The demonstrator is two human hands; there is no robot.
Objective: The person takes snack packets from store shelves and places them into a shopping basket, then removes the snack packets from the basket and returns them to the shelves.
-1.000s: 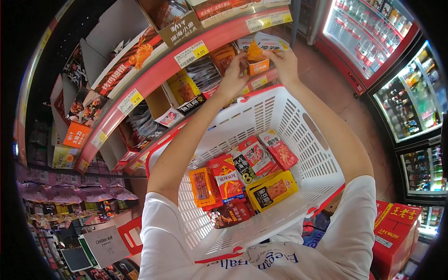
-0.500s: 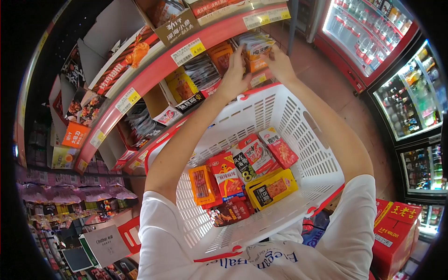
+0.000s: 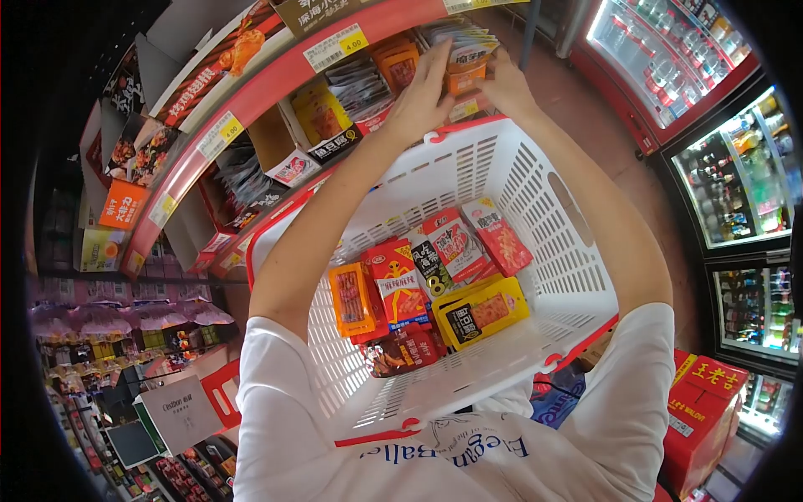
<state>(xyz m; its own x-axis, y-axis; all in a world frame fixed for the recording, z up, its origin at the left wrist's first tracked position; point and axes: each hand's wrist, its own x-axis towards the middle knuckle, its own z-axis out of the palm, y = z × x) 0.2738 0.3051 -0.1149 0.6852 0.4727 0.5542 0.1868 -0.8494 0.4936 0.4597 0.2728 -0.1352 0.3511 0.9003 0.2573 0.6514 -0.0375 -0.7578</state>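
Note:
At the far end of the lower shelf, my left hand lies along the left side of an orange snack box filled with snack packets. Its fingers are stretched out. My right hand is at the right side of the same box, its fingers bent and spread near the packets; some fingertips are hidden. Below my forearms a white basket with a red rim stands against my body. Inside lie several snack packs, among them a yellow pack, an orange pack and a red packet.
Left of my hands, the shelf holds opened boxes of yellow packs and grey packets. A red shelf edge with price tags runs above. Drink fridges stand at right, a red carton at lower right.
The view has shifted, so the shelf sits higher in the picture. My left fingers have straightened beside the orange box; my right hand remains at its other side. The basket's contents look the same.

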